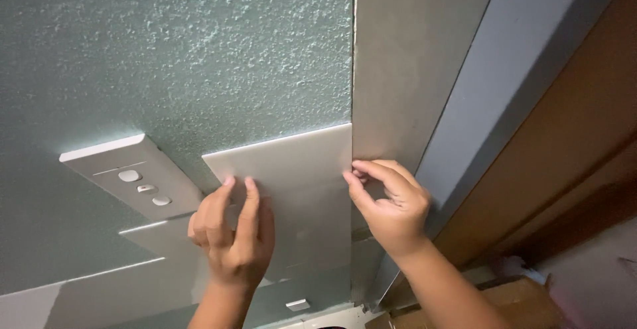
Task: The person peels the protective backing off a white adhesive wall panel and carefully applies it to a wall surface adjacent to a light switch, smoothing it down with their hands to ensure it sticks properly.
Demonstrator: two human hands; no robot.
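Both hands press a pale tile (292, 170) flat against the rough green wall (199, 50), beside the switch plate (133, 176). The left hand (232, 236) fingers rest spread on its face; the right hand (391, 209) pinches its edge at the door frame (411, 70). The tile looks mid-placement; squaring its edges seems due.

2 hands (232, 233) (391, 209), 1 pale wall panel (298, 190), 1 switch plate (129, 173) w/ 3 buttons (129, 176)
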